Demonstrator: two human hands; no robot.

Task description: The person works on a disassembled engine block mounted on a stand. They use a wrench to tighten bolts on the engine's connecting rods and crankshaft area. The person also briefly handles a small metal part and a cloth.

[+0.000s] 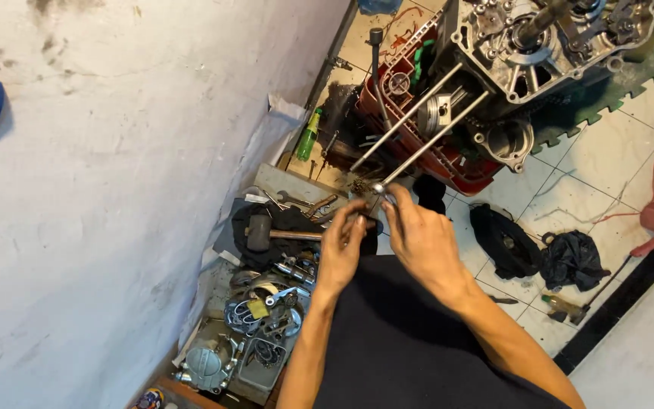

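Steel studs (410, 125): projected from engine case (546, 45), steadied for fingertip work.
Left hand (342, 246): pinched closed on small part, unidentifiable.
Right hand (421, 242): fingers closed on stud tip.
Hammer (263, 231): laid within reach.

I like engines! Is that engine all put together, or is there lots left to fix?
Not finished. Engine case lies open, gears showing, piston bare between long studs. Both hands, left hand and right hand, meet at a stud's end. Loose parts and a hammer wait on the floor.
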